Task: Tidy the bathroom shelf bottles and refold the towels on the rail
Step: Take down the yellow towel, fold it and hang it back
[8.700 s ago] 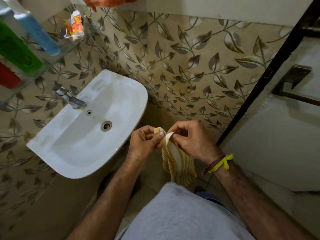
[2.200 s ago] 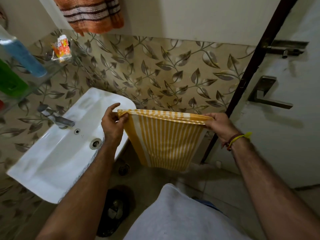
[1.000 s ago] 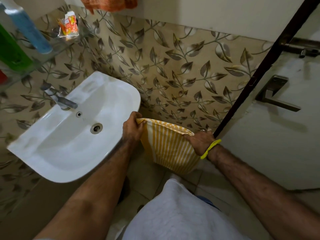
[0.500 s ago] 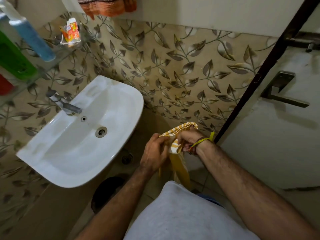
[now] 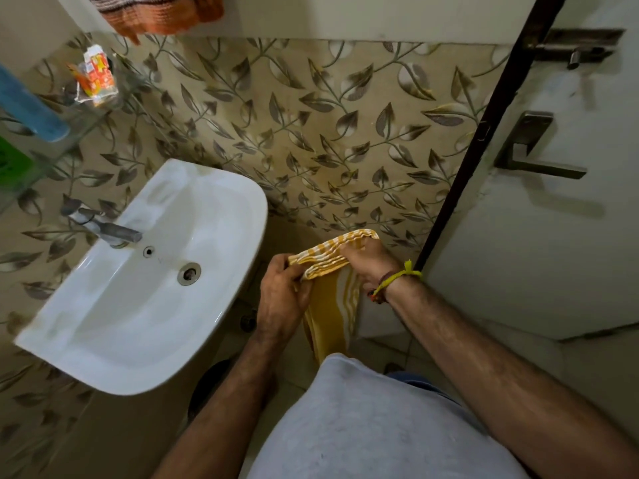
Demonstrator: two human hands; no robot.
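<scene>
Our left hand [image 5: 281,299] and right hand [image 5: 368,262] are close together, and both pinch the yellow striped towel [image 5: 326,281]. The towel is bunched on top and hangs down between them, to the right of the white sink [image 5: 221,316]. Up on the left, a blue bottle [image 5: 29,108] lies on the glass shelf [image 5: 83,122]. An orange towel [image 5: 155,12] hangs at the top.

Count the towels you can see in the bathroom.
2. A yellow striped towel is held by both hands, left hand and right hand, beside the sink. An orange striped towel hangs at the top edge, partly cut off. Others may be out of view.
</scene>
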